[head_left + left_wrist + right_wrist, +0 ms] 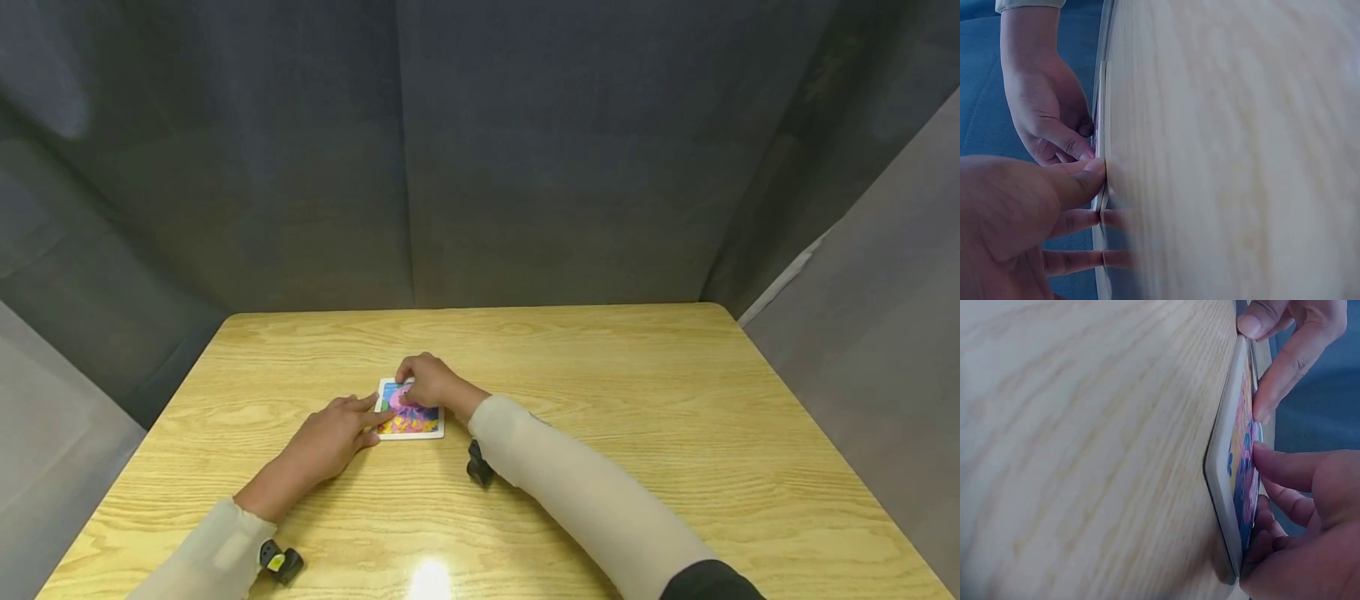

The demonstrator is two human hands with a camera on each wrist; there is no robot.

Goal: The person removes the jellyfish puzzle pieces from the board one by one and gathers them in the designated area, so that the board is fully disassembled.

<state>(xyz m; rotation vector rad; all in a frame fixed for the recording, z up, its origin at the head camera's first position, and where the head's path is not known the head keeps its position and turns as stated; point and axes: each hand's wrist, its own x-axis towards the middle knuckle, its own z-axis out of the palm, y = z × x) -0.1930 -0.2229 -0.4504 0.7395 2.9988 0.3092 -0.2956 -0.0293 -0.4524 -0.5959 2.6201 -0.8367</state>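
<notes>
A small square picture board (418, 425) with a white border and a bright pink, blue and yellow cartoon print lies flat on the table. From the left, my left hand (328, 438) steadies it; its index finger lies straight over the picture and the thumb touches the near left corner. My right hand (435, 383) reaches over the far right part, fingers curled at the far edge and thumb on the print. In the right wrist view the board's pale rim (1222, 469) shows edge-on. The hands cover part of the picture.
The wooden table (600, 400) has light grain and rounded far corners. Dark grey cloth (555, 167) hangs behind it, with paler cloth at both sides. A small black device (480, 465) sits on each wrist.
</notes>
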